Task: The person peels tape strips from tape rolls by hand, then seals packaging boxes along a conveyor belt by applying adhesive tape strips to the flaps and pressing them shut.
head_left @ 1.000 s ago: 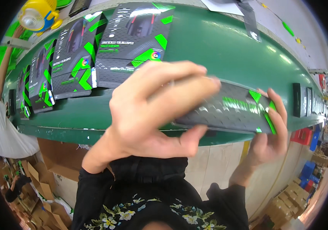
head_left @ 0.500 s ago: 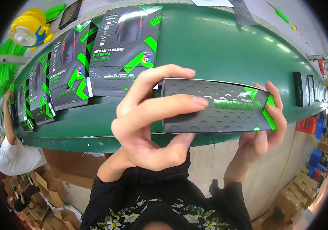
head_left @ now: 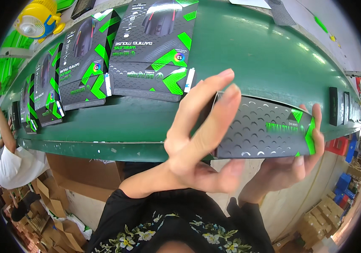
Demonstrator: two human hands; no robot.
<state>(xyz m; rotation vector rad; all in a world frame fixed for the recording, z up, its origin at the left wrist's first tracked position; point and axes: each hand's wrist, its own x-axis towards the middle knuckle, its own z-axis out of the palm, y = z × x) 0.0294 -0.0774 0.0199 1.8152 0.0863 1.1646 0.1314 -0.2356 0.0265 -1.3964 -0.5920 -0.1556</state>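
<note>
A dark grey mouse box (head_left: pixel 258 133) with a dimpled pattern and bright green corner marks is held up over the front edge of the green table, its narrow face toward me. My right hand (head_left: pixel 283 170) grips its right end, thumb at the lower edge and fingers around the far side. At the box's left end, my left hand (head_left: pixel 189 147) has its fingers spread and raised, with the thumb apart below; whether any finger behind touches the box I cannot tell.
Several similar mouse boxes (head_left: pixel 146 80) stand in a row on the green table (head_left: pixel 239 50) to the left. A yellow fan (head_left: pixel 35 23) sits behind them. Narrow black boxes (head_left: pixel 335 105) line the far right. Another person's arm (head_left: pixel 3 118) reaches in at left, near cardboard cartons (head_left: pixel 54 196).
My left hand has lifted its fingers off the box face and spread them. The box and both hands sit slightly lower and farther right in view, and the table scene has shifted.
</note>
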